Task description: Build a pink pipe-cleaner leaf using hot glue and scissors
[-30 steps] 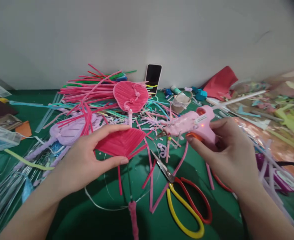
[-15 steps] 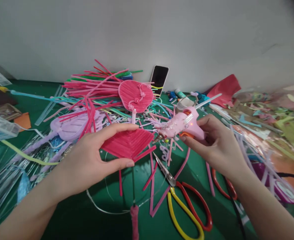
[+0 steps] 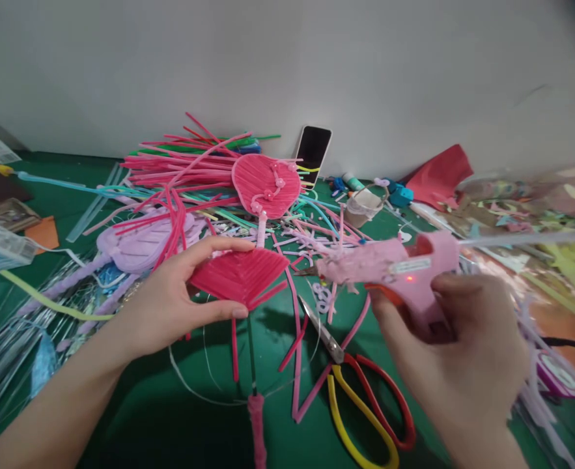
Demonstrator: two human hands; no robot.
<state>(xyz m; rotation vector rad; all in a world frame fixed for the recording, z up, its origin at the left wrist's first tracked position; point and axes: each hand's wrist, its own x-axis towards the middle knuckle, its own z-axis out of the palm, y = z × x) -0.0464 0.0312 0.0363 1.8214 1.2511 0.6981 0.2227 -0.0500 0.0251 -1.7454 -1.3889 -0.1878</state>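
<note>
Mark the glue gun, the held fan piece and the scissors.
glue gun (image 3: 389, 267): head view, middle of its pink barrel.
held fan piece (image 3: 241, 273): head view, centre of its ribbed face.
scissors (image 3: 336, 355): head view, pivot where the blades meet the handles.

The left hand (image 3: 170, 303) pinches, fingers on top and thumb below, with its arm coming in low. The right hand (image 3: 456, 352) is curled in a tight grip, pointer finger bent.

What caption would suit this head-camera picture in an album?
Left hand holds a red straw fan while right hand points a pink glue gun toward it, near scissors.
</note>
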